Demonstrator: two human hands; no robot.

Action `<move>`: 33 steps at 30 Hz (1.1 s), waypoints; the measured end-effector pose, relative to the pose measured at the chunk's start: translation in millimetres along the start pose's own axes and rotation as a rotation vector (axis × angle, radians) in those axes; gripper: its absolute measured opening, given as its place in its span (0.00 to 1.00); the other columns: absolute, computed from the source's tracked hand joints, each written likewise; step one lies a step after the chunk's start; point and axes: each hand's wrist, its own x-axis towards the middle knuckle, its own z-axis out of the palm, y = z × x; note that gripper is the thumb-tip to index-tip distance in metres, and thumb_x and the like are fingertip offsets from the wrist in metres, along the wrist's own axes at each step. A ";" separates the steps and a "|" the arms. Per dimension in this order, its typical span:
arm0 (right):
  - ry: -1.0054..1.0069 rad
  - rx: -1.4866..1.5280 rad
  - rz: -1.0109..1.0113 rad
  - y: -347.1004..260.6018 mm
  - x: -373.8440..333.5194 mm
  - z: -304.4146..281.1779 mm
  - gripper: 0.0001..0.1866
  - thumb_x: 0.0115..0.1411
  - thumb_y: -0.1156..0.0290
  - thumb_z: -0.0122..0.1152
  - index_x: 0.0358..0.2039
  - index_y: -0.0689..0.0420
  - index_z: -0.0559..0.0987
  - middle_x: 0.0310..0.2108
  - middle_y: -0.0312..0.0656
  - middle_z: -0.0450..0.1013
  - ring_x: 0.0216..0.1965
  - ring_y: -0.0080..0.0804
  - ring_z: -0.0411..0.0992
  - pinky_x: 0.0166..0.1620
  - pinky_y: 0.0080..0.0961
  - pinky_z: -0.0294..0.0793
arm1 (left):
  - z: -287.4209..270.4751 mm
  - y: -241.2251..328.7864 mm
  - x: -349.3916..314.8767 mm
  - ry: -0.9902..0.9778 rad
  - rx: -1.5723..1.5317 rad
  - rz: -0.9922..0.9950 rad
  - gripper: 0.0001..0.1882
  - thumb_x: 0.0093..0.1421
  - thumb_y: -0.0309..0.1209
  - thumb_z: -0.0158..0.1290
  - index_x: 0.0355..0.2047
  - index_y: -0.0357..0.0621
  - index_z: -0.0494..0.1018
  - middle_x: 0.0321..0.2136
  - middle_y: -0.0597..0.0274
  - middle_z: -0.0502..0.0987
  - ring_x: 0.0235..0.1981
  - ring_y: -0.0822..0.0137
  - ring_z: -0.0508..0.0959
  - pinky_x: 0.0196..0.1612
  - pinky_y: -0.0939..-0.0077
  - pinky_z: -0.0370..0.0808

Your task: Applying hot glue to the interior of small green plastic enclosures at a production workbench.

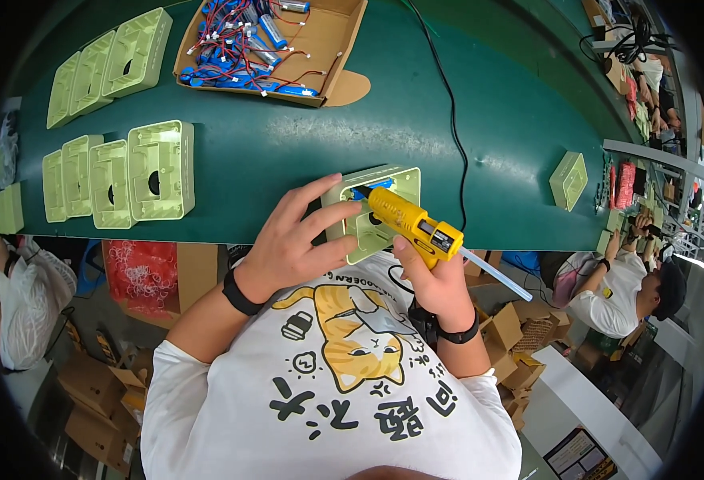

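My right hand [438, 286] is wrapped round the handle of a yellow hot glue gun [404, 214], with a clear glue stick [496, 274] poking out of its back end. The gun's dark nozzle reaches into a pale green plastic housing [406, 178] at the table's near edge. Inside that housing, by the nozzle, lies a blue battery [378, 186], partly covered by the gun. With fingers bent over its left wall, my left hand [302, 232] grips the housing. The inner floor of the housing is mostly hidden behind my fingers and the gun.
A cardboard box [340, 60] of blue batteries with red and black leads stands at the back. Several more green housings [177, 172] line the left side; another housing [568, 181] sits far right. A black cable [452, 104] crosses the green table [288, 148]. Co-workers sit on both sides.
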 end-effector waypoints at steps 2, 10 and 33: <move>-0.003 0.024 -0.015 -0.9 -3.5 -4.9 0.15 0.79 0.72 0.74 0.59 0.68 0.87 0.33 0.35 0.83 0.32 0.24 0.76 0.36 0.28 0.76 | 2.6 2.6 -0.2 0.017 -0.008 0.001 0.18 0.50 0.34 0.81 0.40 0.57 0.86 0.70 0.60 0.80 0.75 0.36 0.77 0.63 0.44 0.85; -0.041 0.100 -0.013 6.7 -13.1 -13.4 0.18 0.81 0.72 0.72 0.65 0.67 0.85 0.42 0.35 0.85 0.38 0.20 0.77 0.42 0.24 0.77 | 10.3 1.8 -4.4 0.072 -0.023 0.026 0.24 0.53 0.34 0.82 0.49 0.61 0.85 0.73 0.58 0.78 0.76 0.37 0.78 0.64 0.45 0.86; -0.004 0.321 0.052 28.8 -10.0 -38.8 0.19 0.83 0.68 0.70 0.68 0.64 0.82 0.51 0.43 0.90 0.37 0.19 0.83 0.34 0.20 0.85 | 2.1 -0.1 -5.0 0.041 0.042 -0.058 0.24 0.49 0.32 0.85 0.41 0.54 0.83 0.73 0.49 0.78 0.74 0.35 0.82 0.59 0.50 0.87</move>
